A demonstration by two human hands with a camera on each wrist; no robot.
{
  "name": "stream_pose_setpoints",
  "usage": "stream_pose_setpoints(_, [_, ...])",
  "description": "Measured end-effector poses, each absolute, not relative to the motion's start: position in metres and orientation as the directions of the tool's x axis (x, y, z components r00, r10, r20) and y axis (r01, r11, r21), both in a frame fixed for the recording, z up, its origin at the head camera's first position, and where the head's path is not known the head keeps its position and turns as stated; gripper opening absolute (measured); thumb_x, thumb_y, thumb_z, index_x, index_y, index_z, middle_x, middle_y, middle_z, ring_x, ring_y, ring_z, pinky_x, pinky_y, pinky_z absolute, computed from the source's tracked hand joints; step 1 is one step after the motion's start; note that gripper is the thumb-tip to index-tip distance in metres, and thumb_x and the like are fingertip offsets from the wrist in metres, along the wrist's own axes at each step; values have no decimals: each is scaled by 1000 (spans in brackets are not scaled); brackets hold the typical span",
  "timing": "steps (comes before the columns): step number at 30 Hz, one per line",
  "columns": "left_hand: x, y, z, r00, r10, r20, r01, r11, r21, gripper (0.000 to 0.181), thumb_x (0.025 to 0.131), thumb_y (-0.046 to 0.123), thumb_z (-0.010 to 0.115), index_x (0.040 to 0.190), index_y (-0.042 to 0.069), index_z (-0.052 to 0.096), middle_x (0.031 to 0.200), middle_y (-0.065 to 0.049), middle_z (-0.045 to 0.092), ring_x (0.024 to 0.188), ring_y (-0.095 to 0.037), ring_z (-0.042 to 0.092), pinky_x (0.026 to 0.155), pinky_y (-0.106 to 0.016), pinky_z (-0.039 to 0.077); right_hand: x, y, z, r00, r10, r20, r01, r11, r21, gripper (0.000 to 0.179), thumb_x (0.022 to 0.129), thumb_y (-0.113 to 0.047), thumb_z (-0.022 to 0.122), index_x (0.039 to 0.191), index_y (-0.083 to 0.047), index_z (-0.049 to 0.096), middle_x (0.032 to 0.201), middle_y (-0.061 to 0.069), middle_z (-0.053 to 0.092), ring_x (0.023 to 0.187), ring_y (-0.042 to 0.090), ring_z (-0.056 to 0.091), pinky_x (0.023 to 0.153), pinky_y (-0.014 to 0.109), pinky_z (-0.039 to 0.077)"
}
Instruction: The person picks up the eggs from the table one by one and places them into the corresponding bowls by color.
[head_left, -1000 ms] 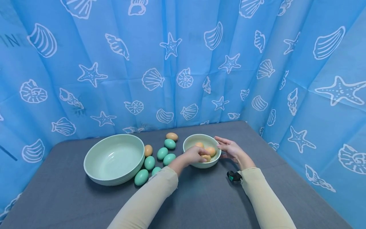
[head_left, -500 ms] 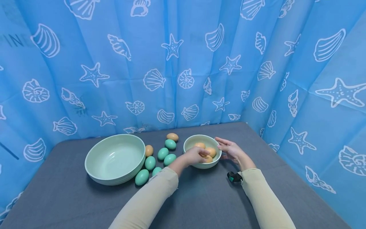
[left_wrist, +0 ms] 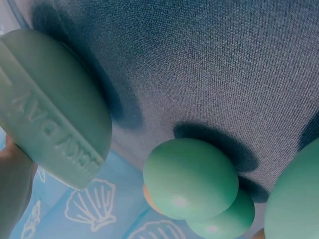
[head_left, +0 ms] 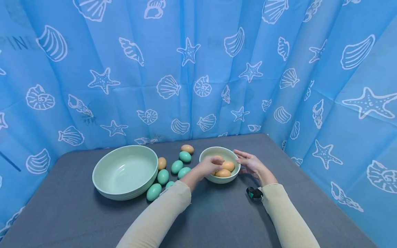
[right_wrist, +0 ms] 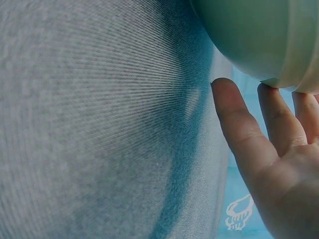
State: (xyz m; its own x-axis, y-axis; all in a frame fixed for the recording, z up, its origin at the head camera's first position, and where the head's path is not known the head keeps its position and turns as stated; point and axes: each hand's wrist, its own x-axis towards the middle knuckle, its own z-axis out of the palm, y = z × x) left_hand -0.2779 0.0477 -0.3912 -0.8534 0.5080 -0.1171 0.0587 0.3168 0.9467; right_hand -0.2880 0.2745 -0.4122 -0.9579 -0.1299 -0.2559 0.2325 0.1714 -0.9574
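My left hand (head_left: 209, 166) is over the left rim of a small pale green bowl (head_left: 217, 150), thumb and fingers apart, with nothing seen between them. Several light brown eggs (head_left: 223, 173) lie in this bowl, partly hidden behind that hand. On the bowl's right side my right hand (head_left: 252, 164) rests its extended fingers. The right wrist view shows fingertips (right_wrist: 269, 92) at the outer wall of the bowl (right_wrist: 249, 40). In the left wrist view, raised lettering runs along the bowl's side (left_wrist: 60, 109), and green eggs (left_wrist: 192, 177) lie on the cloth.
A large pale green bowl (head_left: 124, 172) stands at left with nothing in it. Between the bowls lie several green eggs (head_left: 162, 176), one brown egg (head_left: 162, 163) by the large bowl and another brown egg (head_left: 187, 148) farther back. A blue curtain (head_left: 186, 86) borders the grey table (head_left: 223, 220).
My left hand has let go of a brown egg in the small bowl and drawn up and slightly left, so the eggs there show more. The right hand stays at the bowl's side.
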Motion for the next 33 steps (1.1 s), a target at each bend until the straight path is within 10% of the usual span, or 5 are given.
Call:
stream_pose_setpoints(10, [-292,40,-377,-977,196,84,116,157,981,35,98,4,60,133,-2,61,126,-22,66,118,-35,62,98,-43,54,-290,279,-412,-960,-123,-251,231,154,-961,60,106,-12,48,159,-6,22,165,16,19,150,41,23,110,65,37])
stream_pose_setpoints(19, [-321,23,-380,-977,-61,206,153,478,865,46,95,11,69,140,11,60,140,-17,58,133,-37,49,112,-50,39,-290,282,-413,-963,-145,-226,202,161,-966,62,106,-12,48,160,-5,20,166,18,15,150,42,21,109,63,39])
stream_pose_setpoints(33, [-338,15,-384,-986,-160,-40,-131,610,781,60,94,17,71,150,19,49,154,-20,43,141,-45,35,117,-64,23,-286,277,-416,-964,-136,-227,201,181,-963,60,106,-13,49,159,-4,23,164,20,20,149,43,26,105,60,45])
